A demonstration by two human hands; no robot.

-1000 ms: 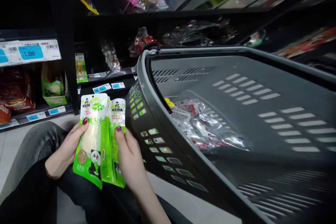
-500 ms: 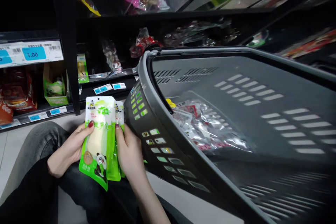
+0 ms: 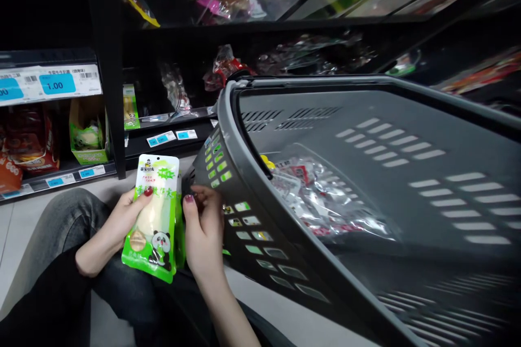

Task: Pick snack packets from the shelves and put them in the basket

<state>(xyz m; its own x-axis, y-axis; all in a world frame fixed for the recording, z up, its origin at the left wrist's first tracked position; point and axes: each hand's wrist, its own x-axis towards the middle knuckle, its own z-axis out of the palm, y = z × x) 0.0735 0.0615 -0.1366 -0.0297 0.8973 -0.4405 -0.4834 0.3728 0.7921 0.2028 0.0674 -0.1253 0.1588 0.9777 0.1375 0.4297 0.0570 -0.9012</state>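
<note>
My left hand [image 3: 116, 230] is closed around a small stack of green and white snack packets [image 3: 154, 227], its thumb pressed on the front one. A panda and a pale piece of food are printed on that packet; the ones behind show only as a thin edge. Just right of the stack is my right hand [image 3: 205, 233], thumb raised and apart from its half-curled fingers, with nothing seen between them. Its lower edge is close to the packets, and I cannot tell whether it touches them.
A large grey shopping basket [image 3: 280, 217] stands tilted at my right, with clear-wrapped packages [image 3: 321, 195] inside. Ahead are black shelves [image 3: 108, 65] with price labels. On the lower left shelf sit a green box [image 3: 87, 138] and brown bags [image 3: 30, 141]. My bent knee [image 3: 69, 217] is below.
My right hand has let go of the packets and shifted slightly right, its thumb lifting off. The packets are now gathered closer together in my left hand. The view has moved slightly.
</note>
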